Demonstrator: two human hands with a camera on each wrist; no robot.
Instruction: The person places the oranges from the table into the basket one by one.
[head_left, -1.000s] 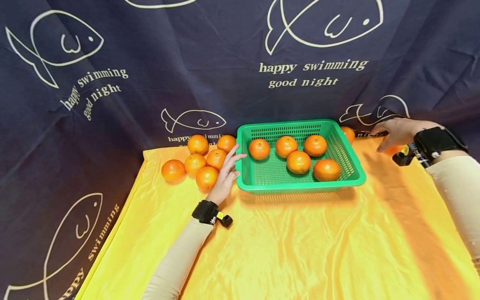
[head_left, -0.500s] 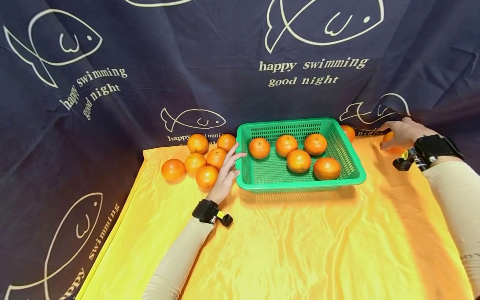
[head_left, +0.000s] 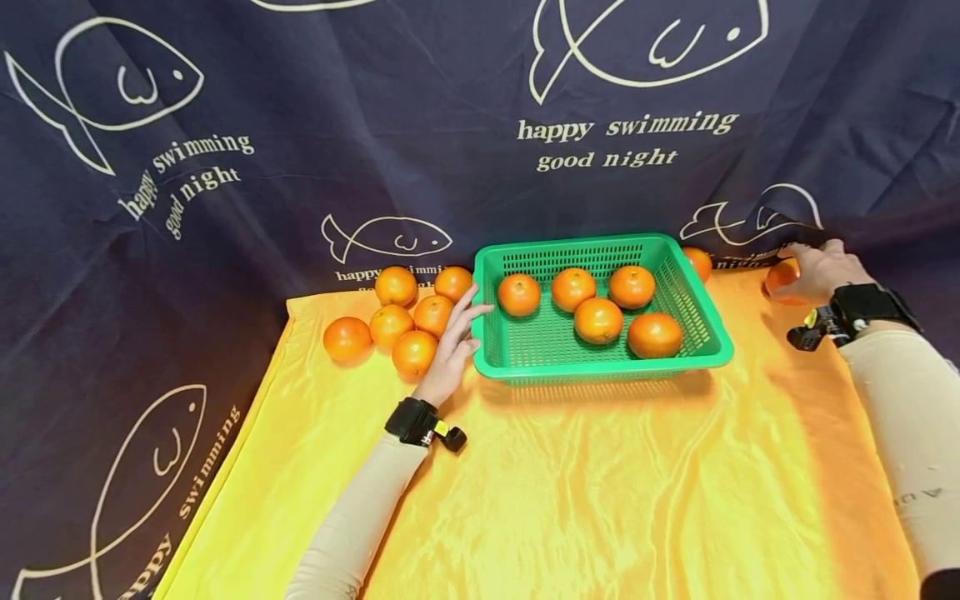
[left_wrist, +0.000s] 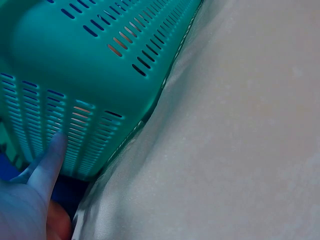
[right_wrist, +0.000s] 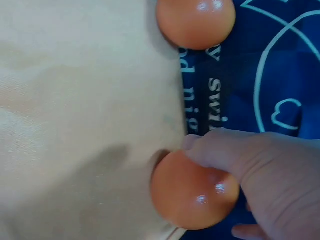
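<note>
A green plastic basket (head_left: 525, 371) with slotted walls holds several oranges (head_left: 597, 321). My left hand (head_left: 448, 354) lies along its left end, fingers extended; in the left wrist view a finger (left_wrist: 52, 157) touches the slotted wall. Far right, my right hand (head_left: 825, 271) curves round the right side of an orange (head_left: 782, 279) by the cloth's back edge. In the right wrist view my thumb (right_wrist: 215, 149) lies against the top of this orange (right_wrist: 192, 192), with the other fingers partly hidden behind it.
Several loose oranges (head_left: 391, 326) sit left of the basket, close to my left hand. Another orange (head_left: 697, 263) stands behind the basket's right end. Yellow cloth (head_left: 570, 483) covers the surface, and a dark fish-print cloth (head_left: 420, 125) hangs behind and at the left.
My right hand has shifted right and slightly toward me around the orange's side, so more of that orange shows. The left hand and the basket stay in place.
</note>
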